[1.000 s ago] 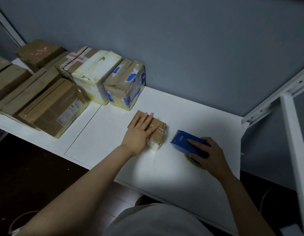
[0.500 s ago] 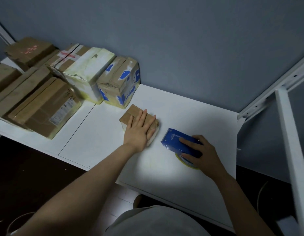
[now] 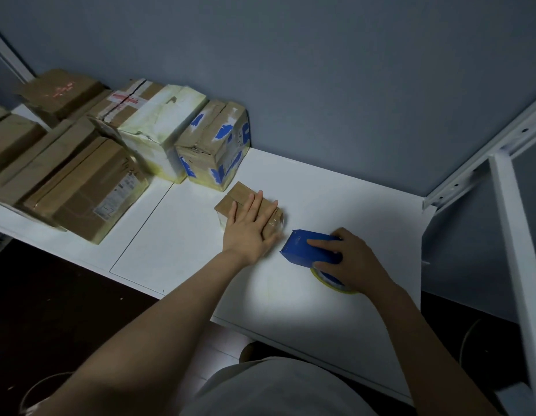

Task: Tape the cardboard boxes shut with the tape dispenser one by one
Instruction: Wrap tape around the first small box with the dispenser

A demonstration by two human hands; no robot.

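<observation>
- One small cardboard box [image 3: 239,196] lies on the white table [image 3: 336,190], just beside the blue tape dispenser [image 3: 302,247]; the left hand [image 3: 250,228] presses flat on it, fingers straight.
- Right hand [image 3: 358,264] wraps the dispenser's body.
- Box looks light, stiff and likely to slide: pin its top.

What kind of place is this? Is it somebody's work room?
Probably a packing or storage corner. Worn cardboard boxes are piled on a white table against a bare wall. The right hand grips a blue tape dispenser, and a white metal frame stands beside.
</observation>
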